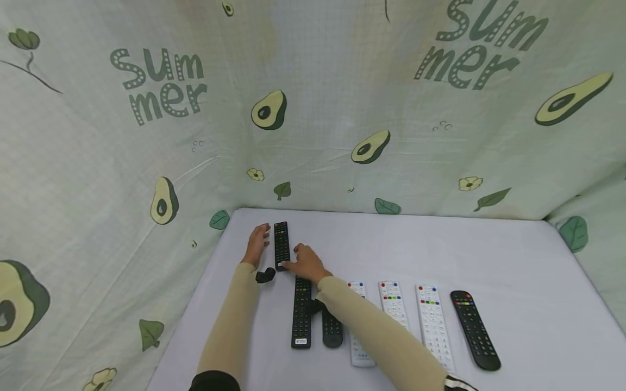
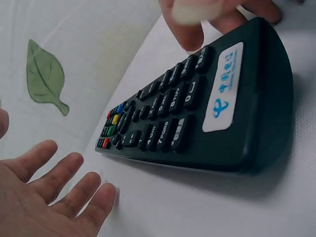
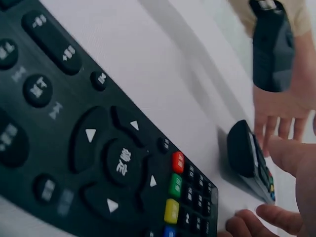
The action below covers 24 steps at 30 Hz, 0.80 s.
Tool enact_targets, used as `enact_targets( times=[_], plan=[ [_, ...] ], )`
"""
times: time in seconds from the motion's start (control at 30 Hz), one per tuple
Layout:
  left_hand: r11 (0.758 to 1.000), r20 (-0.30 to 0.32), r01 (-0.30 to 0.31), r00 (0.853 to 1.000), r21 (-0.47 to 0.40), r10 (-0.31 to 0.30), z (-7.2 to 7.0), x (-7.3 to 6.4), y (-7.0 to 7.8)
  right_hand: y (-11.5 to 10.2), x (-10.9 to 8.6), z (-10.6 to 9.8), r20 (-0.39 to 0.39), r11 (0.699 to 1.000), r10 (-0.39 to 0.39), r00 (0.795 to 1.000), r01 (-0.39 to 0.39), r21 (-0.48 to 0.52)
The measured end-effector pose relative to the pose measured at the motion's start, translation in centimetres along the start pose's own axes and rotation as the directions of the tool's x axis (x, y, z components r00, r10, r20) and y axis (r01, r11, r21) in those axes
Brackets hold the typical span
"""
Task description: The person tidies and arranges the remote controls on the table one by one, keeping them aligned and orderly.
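Note:
A black remote control with a white label lies at the far left of the table, between the two hands. On its left side is my left hand, fingers spread and holding nothing; in the left wrist view that hand is apart from the remote. My right hand reaches over from the right, its thumb by the remote's near end and its fingers loosely bent along the right side. Whether it touches the remote is unclear. In the right wrist view another black remote lies under the wrist.
Nearer stand two black remotes, a long one and a rounded one, partly under the right arm. Three white remotes follow to the right, then a black one. A printed cloth hangs behind the white table.

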<state>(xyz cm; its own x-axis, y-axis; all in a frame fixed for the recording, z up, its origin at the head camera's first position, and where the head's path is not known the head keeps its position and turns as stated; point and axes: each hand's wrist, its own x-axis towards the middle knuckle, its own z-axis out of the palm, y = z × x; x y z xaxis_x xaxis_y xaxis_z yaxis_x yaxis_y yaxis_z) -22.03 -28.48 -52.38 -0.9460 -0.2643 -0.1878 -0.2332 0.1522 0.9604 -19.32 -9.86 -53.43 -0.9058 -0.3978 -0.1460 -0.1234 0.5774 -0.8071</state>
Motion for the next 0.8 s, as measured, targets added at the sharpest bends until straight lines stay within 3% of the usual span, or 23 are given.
enact_targets(
  times=[0.17, 0.4, 0.8],
  plan=[
    [1.0, 0.007, 0.01, 1.0, 0.026, -0.01, 0.1, 0.3, 0.0, -0.3, 0.5, 1.1, -0.058, 0.995, 0.039, 0.998, -0.044, -0.094],
    [1.0, 0.005, 0.021, 1.0, 0.012, -0.021, 0.5, 0.5, -0.1, -0.6, 0.2, 1.5, -0.114, 0.98, 0.004, 0.993, -0.026, -0.196],
    [0.998, 0.035, 0.049, 0.998, -0.05, -0.047, 0.4, 0.8, -0.2, -0.9, -0.1, 0.6, -0.06, 0.986, 0.027, 0.998, -0.037, -0.165]
  ],
)
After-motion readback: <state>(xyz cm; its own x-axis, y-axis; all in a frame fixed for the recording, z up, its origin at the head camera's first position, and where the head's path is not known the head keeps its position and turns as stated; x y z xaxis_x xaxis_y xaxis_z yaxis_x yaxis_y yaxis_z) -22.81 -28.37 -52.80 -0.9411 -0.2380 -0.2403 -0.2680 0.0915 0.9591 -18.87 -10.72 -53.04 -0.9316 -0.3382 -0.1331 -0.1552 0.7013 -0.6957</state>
